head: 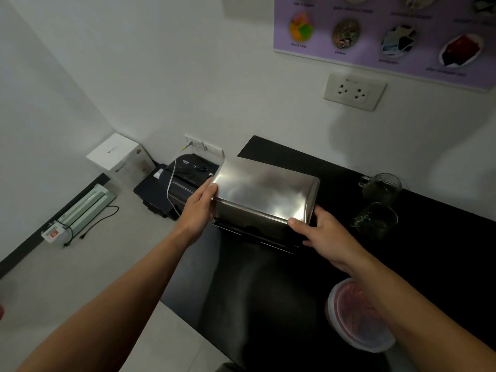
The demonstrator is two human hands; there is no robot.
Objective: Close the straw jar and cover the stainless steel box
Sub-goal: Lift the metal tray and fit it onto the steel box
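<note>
Steel lid (pixel 264 189) sits slightly tilted over the box (pixel 255 234) at the black counter's (pixel 402 251) far left edge, long axis running between the left hand (pixel 197 210) and right hand (pixel 324 234), each gripping one end, while the straw jar (pixel 357 315) stands nearer the right arm.

Steel box (pixel 264 194) covered (tilted); straw jar (pixel 358 315) closed

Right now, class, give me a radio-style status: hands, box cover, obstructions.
Left hand and right hand gripping steel cover at both ends. Cover sits over box, not confirmed seated. Straw jar lidded near right forearm. Two glass cups clear.
</note>
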